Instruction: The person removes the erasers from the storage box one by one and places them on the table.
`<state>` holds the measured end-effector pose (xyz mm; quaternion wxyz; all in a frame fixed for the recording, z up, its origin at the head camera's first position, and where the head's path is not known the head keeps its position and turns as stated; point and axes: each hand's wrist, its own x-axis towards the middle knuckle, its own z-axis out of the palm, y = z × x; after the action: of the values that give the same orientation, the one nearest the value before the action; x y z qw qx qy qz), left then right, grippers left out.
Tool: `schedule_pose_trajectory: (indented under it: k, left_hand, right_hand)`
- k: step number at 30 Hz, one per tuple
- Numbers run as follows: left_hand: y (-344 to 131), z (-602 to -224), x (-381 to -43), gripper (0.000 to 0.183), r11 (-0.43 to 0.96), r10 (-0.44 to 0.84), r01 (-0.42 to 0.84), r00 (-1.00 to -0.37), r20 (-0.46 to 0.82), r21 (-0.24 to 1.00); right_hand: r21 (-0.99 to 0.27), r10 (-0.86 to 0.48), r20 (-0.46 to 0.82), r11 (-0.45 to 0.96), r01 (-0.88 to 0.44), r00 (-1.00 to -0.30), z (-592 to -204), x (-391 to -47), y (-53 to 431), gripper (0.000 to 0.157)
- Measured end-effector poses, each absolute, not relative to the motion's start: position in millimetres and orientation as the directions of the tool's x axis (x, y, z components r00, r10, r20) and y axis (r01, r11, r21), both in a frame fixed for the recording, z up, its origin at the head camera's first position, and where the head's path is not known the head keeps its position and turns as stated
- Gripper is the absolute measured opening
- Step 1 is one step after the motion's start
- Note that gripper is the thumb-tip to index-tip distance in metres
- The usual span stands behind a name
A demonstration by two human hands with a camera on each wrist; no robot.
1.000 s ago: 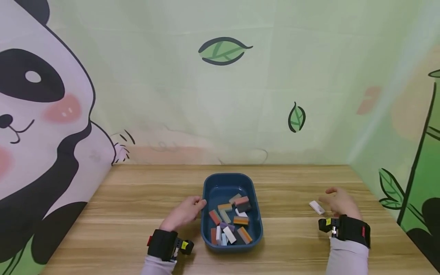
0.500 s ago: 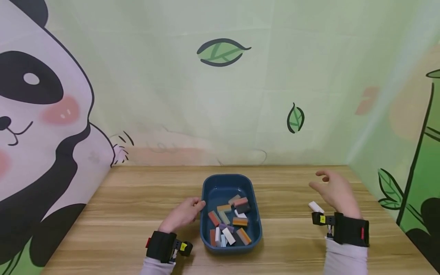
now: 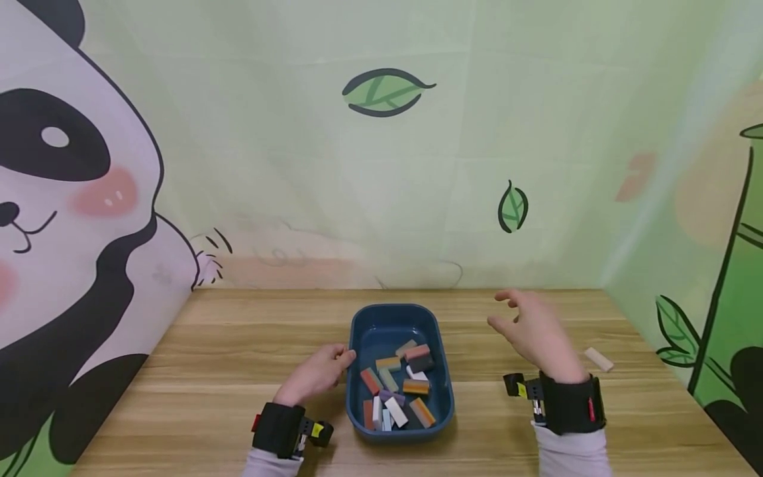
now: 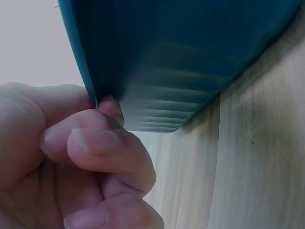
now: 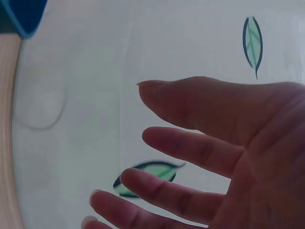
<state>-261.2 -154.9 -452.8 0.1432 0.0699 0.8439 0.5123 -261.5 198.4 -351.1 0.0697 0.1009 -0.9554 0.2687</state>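
Note:
My left hand (image 3: 318,371) pinches the left rim of a dark blue plastic bin (image 3: 446,397), thumb on one side and curled fingers on the other. From close up in the left wrist view, the bin's wall (image 4: 190,57) rises past the fingertips. Several coloured rectangular blocks (image 3: 396,411) lie jumbled in the bin, mostly in its near half. Off to the right, my right hand (image 3: 533,331) is over the table with fingers spread and thumb apart, holding nothing. Its empty palm (image 5: 267,157) shows in the right wrist view. A beige block (image 3: 599,359) lies on the table right of that wrist.
The wooden table (image 3: 256,324) runs back to a printed cloth wall (image 3: 298,165) with a panda and leaves. Another cloth side (image 3: 703,265) borders the table at the right. Both wrists wear black camera bands (image 3: 572,404).
My right hand has lifted and moved left toward the bin. The beige block has come into view; the white block seen before is now covered by the hand. My left hand stays put.

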Motion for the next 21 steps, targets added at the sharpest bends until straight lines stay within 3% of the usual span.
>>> schedule_pose_trajectory:
  k: [8,12,16,21]
  left_hand:
    - [-156,-453,-262,0.032,0.478,0.269,-0.02,-0.948,-0.168,0.878]
    - [-156,-452,-262,0.033,0.475,0.269,-0.022,-0.948,-0.168,0.88]
    - [-155,-452,-263,0.032,0.474,0.272,-0.011,-0.949,-0.159,0.88]
    - [-156,-453,-262,0.031,0.476,0.269,-0.02,-0.949,-0.167,0.879]
  right_hand:
    - [-0.43,-0.275,0.231,0.832,-0.351,-0.933,-354,-258,155,0.039]
    - [-0.365,-0.355,0.192,0.84,-0.403,-0.915,-356,-258,130,0.039]
    - [-0.223,-0.495,0.144,0.828,-0.515,-0.857,-358,-259,104,0.038]
    - [0.015,-0.681,0.027,0.732,-0.681,-0.732,-365,-260,77,0.031]
